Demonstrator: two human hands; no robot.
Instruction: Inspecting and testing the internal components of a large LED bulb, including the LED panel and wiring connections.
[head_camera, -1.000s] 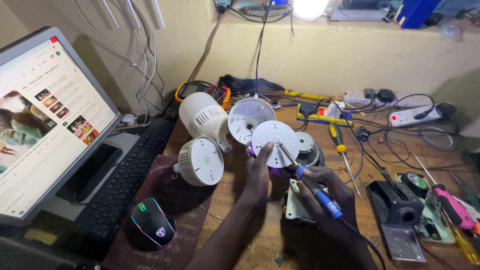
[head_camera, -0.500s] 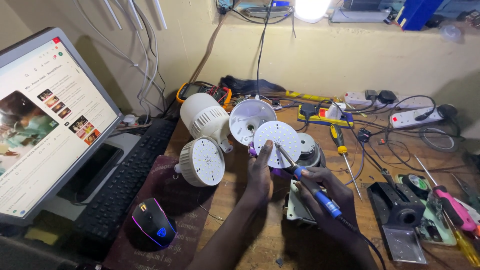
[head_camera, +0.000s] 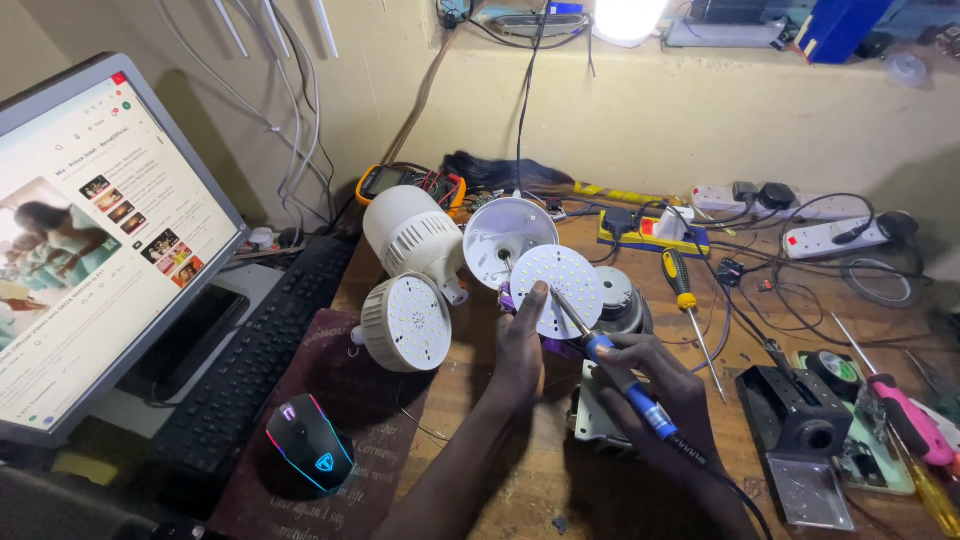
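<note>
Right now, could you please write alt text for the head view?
A person's left hand steadies a round white LED board while the right hand touches a blue-handled soldering iron to it, on a cluttered wooden workbench.

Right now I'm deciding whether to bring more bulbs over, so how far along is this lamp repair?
Done: two bulb housings lie opened, a dome cover set aside. In hand: the left hand props a round LED board while the right hand puts the blue soldering iron tip to it. Left: another LED bulb lies untouched, and nothing is reassembled.
</note>
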